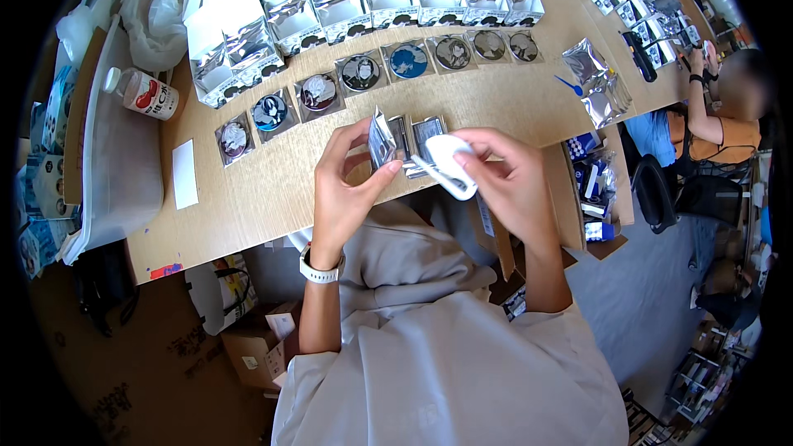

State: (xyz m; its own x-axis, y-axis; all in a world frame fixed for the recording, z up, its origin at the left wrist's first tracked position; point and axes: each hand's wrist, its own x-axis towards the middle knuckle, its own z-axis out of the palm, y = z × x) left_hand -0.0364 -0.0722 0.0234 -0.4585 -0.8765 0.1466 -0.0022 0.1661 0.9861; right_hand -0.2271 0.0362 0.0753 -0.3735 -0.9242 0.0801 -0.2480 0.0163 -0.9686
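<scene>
Near the table's front edge, my left hand (pixel 340 177) is closed around a stack of thin silvery packets (pixel 383 140), thumb on the near side and fingers behind. More dark-fronted packets (pixel 427 129) stand just right of it. My right hand (pixel 514 182) pinches a white rounded piece with a narrow curved strip (pixel 448 161); its exact kind cannot be made out. This piece hides part of the packets. Beyond my hands, several round badges (pixel 360 73) in clear sleeves lie in a curved row on the wooden table (pixel 289 190).
Several open white boxes (pixel 339 4) of silvery packets line the back. At left are a plastic bin (pixel 124 149), a bottle (pixel 144 94) and a white card (pixel 185 174). Foil wrappers (pixel 601 87) and a blue tool (pixel 568 84) lie right. Another person (pixel 719 128) sits far right.
</scene>
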